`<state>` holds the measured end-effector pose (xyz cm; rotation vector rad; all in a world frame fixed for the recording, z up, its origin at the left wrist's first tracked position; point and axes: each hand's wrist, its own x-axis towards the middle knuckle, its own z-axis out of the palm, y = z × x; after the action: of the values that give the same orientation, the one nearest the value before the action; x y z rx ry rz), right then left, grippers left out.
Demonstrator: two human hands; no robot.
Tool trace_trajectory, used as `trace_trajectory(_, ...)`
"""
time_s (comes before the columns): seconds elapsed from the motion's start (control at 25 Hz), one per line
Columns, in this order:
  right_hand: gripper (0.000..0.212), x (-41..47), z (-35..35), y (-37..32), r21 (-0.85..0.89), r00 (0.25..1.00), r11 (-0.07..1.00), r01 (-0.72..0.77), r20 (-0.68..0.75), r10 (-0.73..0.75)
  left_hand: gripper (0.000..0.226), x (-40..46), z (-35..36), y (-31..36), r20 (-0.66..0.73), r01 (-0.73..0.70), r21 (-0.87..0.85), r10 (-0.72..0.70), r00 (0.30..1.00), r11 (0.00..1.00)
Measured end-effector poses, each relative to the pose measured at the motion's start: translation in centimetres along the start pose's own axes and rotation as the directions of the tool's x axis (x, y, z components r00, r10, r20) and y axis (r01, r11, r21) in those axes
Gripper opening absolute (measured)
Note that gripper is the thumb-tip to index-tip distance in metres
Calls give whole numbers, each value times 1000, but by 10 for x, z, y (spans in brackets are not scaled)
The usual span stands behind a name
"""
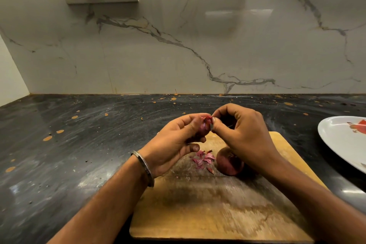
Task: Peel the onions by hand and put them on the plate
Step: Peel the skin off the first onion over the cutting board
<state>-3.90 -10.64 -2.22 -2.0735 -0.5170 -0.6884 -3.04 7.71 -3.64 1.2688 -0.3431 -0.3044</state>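
**Peeling an onion over the board**

Holding a small red onion (pixel 204 129) at centre frame, our left hand (pixel 174 144) curls round it while our right hand (pixel 243 134) pinches a flap of skin at its top. Below them, a second onion (pixel 229 163) and torn peels (pixel 204 159) lie on the wooden board (pixel 208 214). A white plate (pixel 340 142) sits on the dark counter (pixel 69 144) at right.
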Motion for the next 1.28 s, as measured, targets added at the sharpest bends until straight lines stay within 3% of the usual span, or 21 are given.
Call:
trace_trajectory(0.16, 6, 0, 2, 0, 15, 999, 999, -35, 2, 35, 46, 0, 0, 3, -48, -8, -22, 6, 999, 1000)
trace_trajectory(0.32, 8, 2, -2, 2, 59, 994, 993, -104, -23, 105, 41, 0, 3, 3, 11, 19, -82, -19, 1000, 996)
trace_trajectory(0.64, 7, 1, -1, 0, 76, 989, 987, -145, 31, 143, 43, 0, 0, 4, -47, -14, -91, 9, 999, 996)
trace_trajectory(0.92, 6, 1, -1, 3, 129, 973, 965, -229, 8, 230, 36, 1, -1, 4, 20, 2, -121, 1, 1000, 993)
trace_trajectory(1.28, 9, 0, -2, -1, 40, 975, 974, -222, 18, 221, 34, 2, -3, 2, -45, -52, -105, 47, 998, 993)
